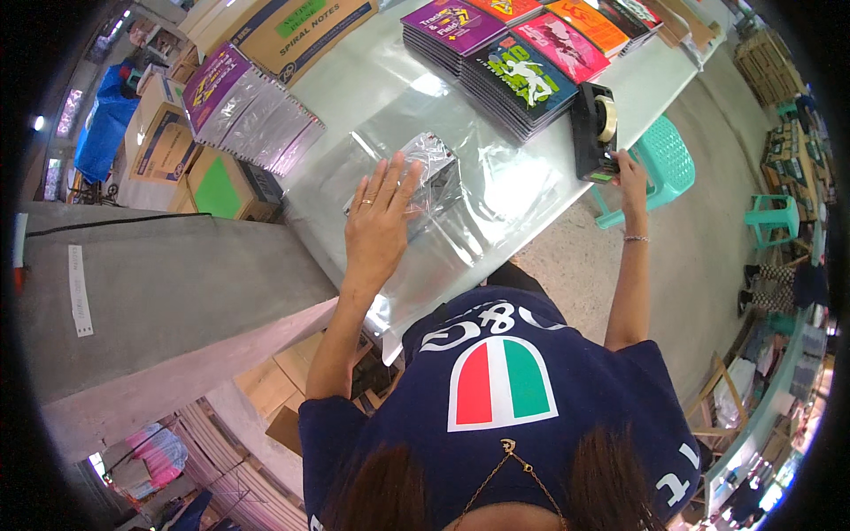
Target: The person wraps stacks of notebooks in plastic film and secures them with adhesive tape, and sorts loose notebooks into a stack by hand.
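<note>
My left hand (381, 212) lies flat, fingers stretched out, on a bundle wrapped in clear plastic film (436, 168). The bundle's contents are mostly hidden by the hand and by glare; a dark edge shows through. At the table's right edge stands a black tape dispenser (586, 133) with a roll of clear tape (606, 119). My right hand (630, 181) is at the dispenser's near end, its fingertips pressed together there. Any strip of tape between them is too small to make out. Loose clear plastic sheet (478, 221) spreads over the table around the bundle.
Stacks of colourful spiral notebooks (518, 84) stand at the table's far right. Plastic-wrapped notebooks (252, 115) lean by cardboard boxes (305, 44) at the left. A grey concrete ledge (168, 292) adjoins the table. A green plastic stool (664, 159) stands beyond the right edge.
</note>
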`<state>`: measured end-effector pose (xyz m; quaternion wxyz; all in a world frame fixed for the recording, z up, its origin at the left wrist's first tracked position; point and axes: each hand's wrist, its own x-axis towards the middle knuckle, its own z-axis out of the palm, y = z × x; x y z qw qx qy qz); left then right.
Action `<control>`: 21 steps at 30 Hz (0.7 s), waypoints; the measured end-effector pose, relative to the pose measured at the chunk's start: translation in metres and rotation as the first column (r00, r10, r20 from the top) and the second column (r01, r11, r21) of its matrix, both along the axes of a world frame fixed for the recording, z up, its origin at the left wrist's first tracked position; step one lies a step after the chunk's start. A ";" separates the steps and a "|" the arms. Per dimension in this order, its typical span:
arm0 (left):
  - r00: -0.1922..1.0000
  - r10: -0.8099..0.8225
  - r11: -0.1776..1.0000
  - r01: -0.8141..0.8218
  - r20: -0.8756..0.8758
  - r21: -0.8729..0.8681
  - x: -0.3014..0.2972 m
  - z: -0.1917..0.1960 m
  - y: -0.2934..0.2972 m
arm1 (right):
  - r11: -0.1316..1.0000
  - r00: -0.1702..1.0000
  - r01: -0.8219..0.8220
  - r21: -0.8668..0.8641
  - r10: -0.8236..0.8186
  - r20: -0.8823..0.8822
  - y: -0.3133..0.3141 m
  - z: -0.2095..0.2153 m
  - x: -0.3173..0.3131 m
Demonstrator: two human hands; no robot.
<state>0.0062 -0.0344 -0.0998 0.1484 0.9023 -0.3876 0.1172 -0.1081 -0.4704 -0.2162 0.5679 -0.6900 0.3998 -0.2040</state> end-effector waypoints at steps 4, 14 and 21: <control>1.000 0.005 1.000 -0.005 0.012 0.020 0.000 -0.001 -0.001 | 0.998 0.996 -0.046 -0.040 0.043 -0.073 -0.005 0.005 -0.003; 0.999 -0.013 0.998 0.016 -0.042 0.060 0.003 0.002 -0.001 | 0.978 0.907 0.190 0.089 -0.210 0.364 0.035 -0.015 -0.007; 0.995 -0.010 0.999 0.014 -0.095 0.036 0.001 0.006 -0.004 | 0.947 0.927 0.158 0.280 -0.239 0.287 0.075 -0.003 -0.038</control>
